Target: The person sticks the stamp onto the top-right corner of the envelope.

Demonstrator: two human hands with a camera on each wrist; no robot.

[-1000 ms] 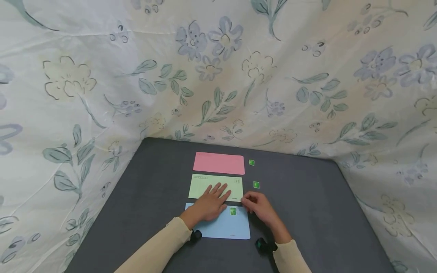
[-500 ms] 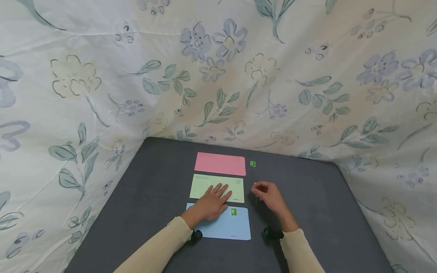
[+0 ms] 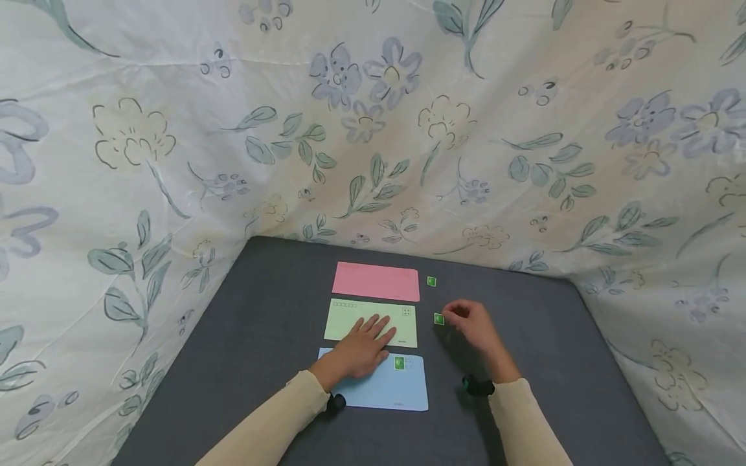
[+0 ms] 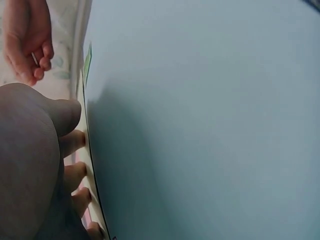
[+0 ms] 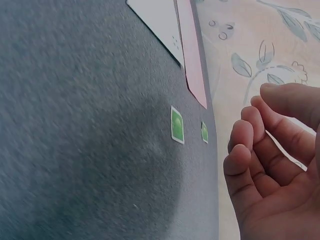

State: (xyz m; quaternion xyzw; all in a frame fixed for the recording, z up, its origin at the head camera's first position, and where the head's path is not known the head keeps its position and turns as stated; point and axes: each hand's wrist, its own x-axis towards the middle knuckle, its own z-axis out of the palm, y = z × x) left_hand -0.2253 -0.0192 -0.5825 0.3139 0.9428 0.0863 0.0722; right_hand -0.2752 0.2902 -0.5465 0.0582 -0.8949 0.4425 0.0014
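Note:
My left hand (image 3: pixel 362 353) lies spread, fingertips on the green envelope (image 3: pixel 340 327) and palm over the blue envelope (image 3: pixel 384 391). A green stamp (image 3: pixel 399 363) sits at the blue one's upper right, beside printed marks. My right hand (image 3: pixel 471 323) hovers just right of a second green stamp (image 3: pixel 439 319). In the right wrist view that stamp (image 5: pixel 177 125) lies flat on the table, apart from the loosely bent fingers (image 5: pixel 240 157), which hold nothing. Farther back, a third stamp (image 3: pixel 431 281) lies right of the pink envelope (image 3: pixel 375 281). The green envelope's lower middle is hidden by my left hand.
The dark grey table (image 3: pixel 524 349) carries the three envelopes in a column. A white floral cloth (image 3: pixel 373 142) hangs behind and along the sides of the table. Each wrist wears a small black camera.
My right hand has moved right and slightly away from me, from the green envelope's lower right corner to beside the middle stamp, which it briefly covered. My left hand has stayed put.

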